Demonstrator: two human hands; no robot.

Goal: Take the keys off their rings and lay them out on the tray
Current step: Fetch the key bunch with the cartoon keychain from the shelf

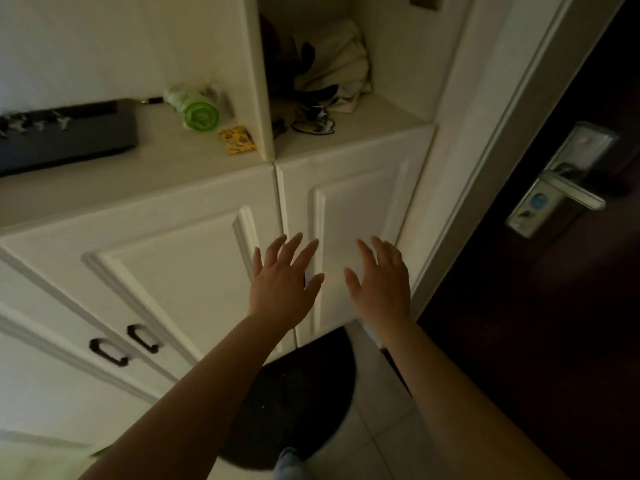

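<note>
At nine o'clock a dark tray [65, 140] carrying small blurred keys [34, 122] sits on the cabinet top [166, 168], while at centre the left hand [280, 282] and right hand [381, 285] hover spread-fingered, empty.

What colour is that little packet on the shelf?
Yellow with dark spots; the packet shows best in the head view.

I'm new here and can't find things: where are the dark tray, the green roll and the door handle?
dark tray [69, 140]: head view, on its front wall.
green roll [200, 116]: head view, on its round end.
door handle [571, 194]: head view, on the lever.
</note>
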